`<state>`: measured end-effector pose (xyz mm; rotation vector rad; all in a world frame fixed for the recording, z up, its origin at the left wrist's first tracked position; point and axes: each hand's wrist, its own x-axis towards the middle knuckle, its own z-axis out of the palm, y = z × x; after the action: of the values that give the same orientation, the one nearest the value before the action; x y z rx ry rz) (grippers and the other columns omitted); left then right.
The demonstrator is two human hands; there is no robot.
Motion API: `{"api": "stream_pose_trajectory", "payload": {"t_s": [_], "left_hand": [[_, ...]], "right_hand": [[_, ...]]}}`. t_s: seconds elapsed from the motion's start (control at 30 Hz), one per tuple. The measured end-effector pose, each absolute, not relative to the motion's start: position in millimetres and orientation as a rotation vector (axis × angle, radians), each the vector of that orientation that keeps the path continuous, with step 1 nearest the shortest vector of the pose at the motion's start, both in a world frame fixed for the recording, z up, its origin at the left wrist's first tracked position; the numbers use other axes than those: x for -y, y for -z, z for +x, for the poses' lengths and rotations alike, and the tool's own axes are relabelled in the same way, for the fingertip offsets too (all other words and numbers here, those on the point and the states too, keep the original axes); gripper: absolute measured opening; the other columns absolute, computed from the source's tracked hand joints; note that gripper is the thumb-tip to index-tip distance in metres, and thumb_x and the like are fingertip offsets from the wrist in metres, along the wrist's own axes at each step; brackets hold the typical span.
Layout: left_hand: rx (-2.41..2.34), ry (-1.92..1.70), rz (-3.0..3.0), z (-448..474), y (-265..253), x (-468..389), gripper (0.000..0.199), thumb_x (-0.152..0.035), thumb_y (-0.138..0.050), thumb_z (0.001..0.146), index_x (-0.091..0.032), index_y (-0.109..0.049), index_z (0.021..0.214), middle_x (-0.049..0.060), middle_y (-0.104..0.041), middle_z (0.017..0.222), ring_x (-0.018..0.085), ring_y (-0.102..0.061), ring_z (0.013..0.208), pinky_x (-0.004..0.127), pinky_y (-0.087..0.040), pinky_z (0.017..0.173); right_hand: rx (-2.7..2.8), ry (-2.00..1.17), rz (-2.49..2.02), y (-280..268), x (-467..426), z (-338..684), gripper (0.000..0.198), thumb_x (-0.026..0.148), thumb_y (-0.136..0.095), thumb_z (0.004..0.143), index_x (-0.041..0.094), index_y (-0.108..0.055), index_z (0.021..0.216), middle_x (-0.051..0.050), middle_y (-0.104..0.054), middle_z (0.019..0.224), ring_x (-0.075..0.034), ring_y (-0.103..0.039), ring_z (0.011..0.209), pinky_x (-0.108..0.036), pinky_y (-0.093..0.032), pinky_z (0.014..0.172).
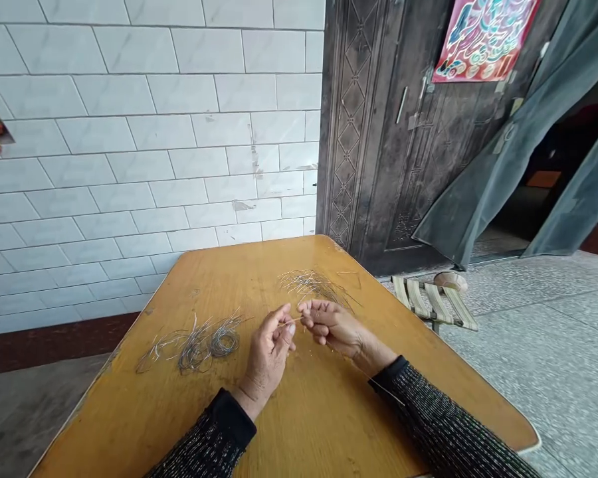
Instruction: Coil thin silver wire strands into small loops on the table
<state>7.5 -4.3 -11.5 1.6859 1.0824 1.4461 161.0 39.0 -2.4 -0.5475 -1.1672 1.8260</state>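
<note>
Over the middle of the wooden table [299,411], my left hand [270,350] pinches a thin wire [295,320] between thumb and fingers. My right hand [336,328] is closed on the same wire, close to the left fingertips. A thin strand also runs back from the right hand along the dark sleeve. Left of my left hand lie tangled, coiled grey wires [194,348], with a round coil [224,340] beside them. Beyond my right hand is a loose spread of straighter wire pieces [311,284]. The fingers partly hide the wire's ends.
A white tiled wall [144,133] stands behind the table. At the right are a dark carved door [379,166], a grey curtain [498,159] and a low stool with woven straps [436,302]. The table's right edge slants down towards the grey floor [553,332].
</note>
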Motion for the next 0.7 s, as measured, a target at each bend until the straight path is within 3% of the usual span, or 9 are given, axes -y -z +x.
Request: {"api": "stream_pose_trajectory", "payload": {"t_s": [0.17, 0.37, 0.7], "left_hand": [[-1.005, -1.497, 1.860, 5.5, 6.7, 5.7, 0.023, -0.031, -0.046, 0.083, -0.017, -0.064, 0.081, 0.004, -0.059, 0.075, 0.010, -0.053, 0.053, 0.023, -0.045, 0.051], [-1.132, -1.430, 1.602, 2.7, 7.6, 1.4, 0.024, -0.035, -0.045, 0.083, -0.016, -0.058, 0.076, 0.002, -0.059, 0.062, 0.012, -0.055, 0.053, 0.022, -0.043, 0.048], [-0.701, -1.037, 1.167, 9.3, 12.8, 4.9, 0.025, -0.040, -0.050, 0.079, -0.017, -0.047, 0.071, -0.006, -0.047, 0.051, 0.006, -0.043, 0.036, 0.019, -0.033, 0.038]], "right_hand": [[1.230, -1.921, -0.529, 4.6, -30.4, 149.5, 0.018, 0.028, -0.068, 0.069, 0.013, -0.060, 0.074, 0.007, -0.048, 0.054, 0.001, -0.026, 0.033, -0.012, -0.036, 0.032], [1.250, -1.822, -0.579, 7.8, -33.5, 150.2, 0.021, 0.029, -0.066, 0.069, 0.014, -0.060, 0.083, 0.002, -0.060, 0.062, -0.002, -0.043, 0.036, -0.016, -0.043, 0.038], [1.535, -1.429, -0.699, 2.7, -25.5, 147.4, 0.027, 0.041, -0.063, 0.071, 0.015, -0.063, 0.077, 0.005, -0.053, 0.052, -0.002, -0.036, 0.038, -0.016, -0.026, 0.036]]}}
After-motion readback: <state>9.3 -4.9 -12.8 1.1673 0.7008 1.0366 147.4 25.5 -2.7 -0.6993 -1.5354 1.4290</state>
